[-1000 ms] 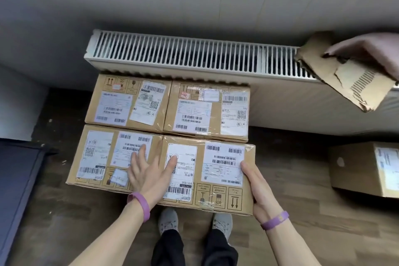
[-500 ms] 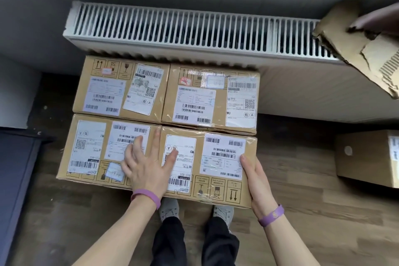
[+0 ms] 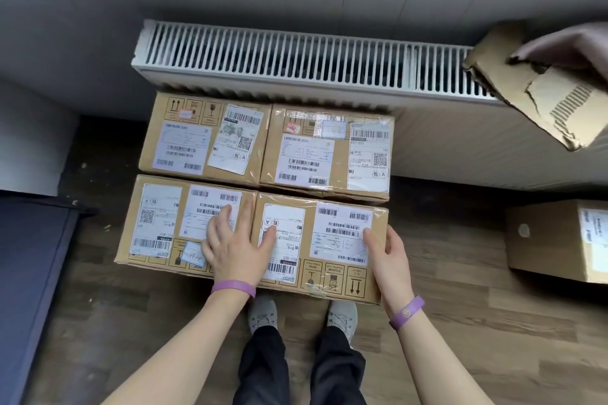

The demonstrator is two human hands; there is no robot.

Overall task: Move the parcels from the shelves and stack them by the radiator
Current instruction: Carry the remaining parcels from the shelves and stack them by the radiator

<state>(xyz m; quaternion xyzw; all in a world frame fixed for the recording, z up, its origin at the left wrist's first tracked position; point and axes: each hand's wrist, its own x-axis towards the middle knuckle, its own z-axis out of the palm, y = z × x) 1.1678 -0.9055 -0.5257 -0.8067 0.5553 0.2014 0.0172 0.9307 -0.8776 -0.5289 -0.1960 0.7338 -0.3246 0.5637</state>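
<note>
1. Front-left parcel (image 3: 158, 223): sealed carton in the near row, touching its right-hand neighbour. Back-row parcels (image 3: 197, 141) just behind, tight against the radiator (image 3: 279, 56).
2. Left hand (image 3: 237, 246): flat, fingers straight and spread, pressing across the seam between the two near cartons. Gripping nothing.
3. Front-right parcel (image 3: 329, 250): stiff board with square corners. Glossy tape and labels on top, so judged slippery there. Printed with fragile and this-way-up marks, so to be kept level and set down gently. Weight not determinable.
4. Right hand (image 3: 388, 256): laid against the right side wall of that carton, thumb over the top edge, fingers fairly straight. Best hold judged at opposite side walls, low, under the bottom edges.
5. Lone parcel (image 3: 556, 240): on the floor, well apart to the right, not yet stacked.
</note>
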